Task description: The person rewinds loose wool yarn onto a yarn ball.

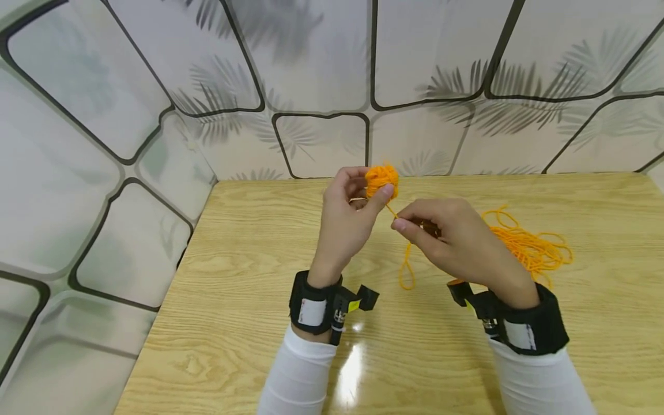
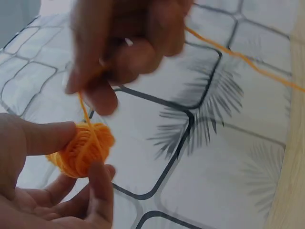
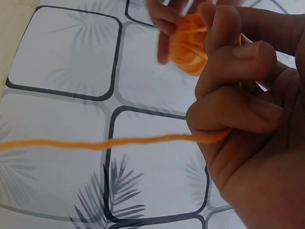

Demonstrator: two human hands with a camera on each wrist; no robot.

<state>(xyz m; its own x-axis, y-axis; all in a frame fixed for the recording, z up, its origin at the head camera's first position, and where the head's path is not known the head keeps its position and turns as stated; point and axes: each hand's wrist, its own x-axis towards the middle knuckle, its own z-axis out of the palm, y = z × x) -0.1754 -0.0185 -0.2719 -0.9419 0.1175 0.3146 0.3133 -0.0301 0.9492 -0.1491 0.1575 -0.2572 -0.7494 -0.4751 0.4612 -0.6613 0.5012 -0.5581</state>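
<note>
A small ball of orange yarn (image 1: 382,180) is held up by my left hand (image 1: 349,213), thumb on the near side and fingers on the other. In the left wrist view the wound strands of the ball (image 2: 83,150) show between thumb and fingertips. Just to the right, my right hand (image 1: 456,239) pinches the yarn strand (image 1: 392,211) that runs from the ball. Its other fingers curl over the same yarn, and the strand (image 3: 119,141) leads away from them in the right wrist view. Below that hand a loop of yarn (image 1: 407,271) hangs down.
A loose tangle of orange yarn (image 1: 534,248) lies on the wooden table (image 1: 233,259) to the right, partly behind my right hand. A patterned wall covering (image 1: 321,144) rises along the table's back edge and left side. Both wrists wear black camera straps.
</note>
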